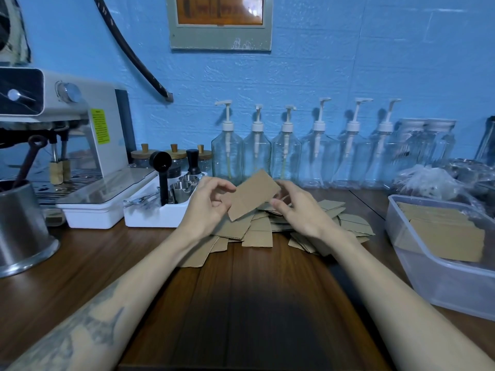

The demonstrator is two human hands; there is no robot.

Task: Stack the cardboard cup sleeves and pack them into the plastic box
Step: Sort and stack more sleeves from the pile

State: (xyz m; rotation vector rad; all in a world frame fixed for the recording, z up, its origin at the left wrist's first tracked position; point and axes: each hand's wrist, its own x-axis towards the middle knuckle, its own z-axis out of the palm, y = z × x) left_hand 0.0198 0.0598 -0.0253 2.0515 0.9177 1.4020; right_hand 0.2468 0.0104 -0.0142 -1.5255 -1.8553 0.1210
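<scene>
A flat brown cardboard cup sleeve [254, 195] is held up tilted above the table, between both hands. My left hand [207, 206] pinches its lower left edge with curled fingers. My right hand [300, 210] holds its right end, thumb in front. Below them a loose pile of several more sleeves [257, 231] is spread across the wooden table. The clear plastic box [442, 279] stands at the right edge and holds a stack of sleeves [444, 234] lying flat inside.
A white organiser tray [150, 215] with metal cups and a black scoop sits left of the pile, next to an espresso machine [67, 135] and a steel pitcher [21, 231]. Pump bottles [286, 153] line the blue wall. Plastic bags [431, 180] lie behind the box.
</scene>
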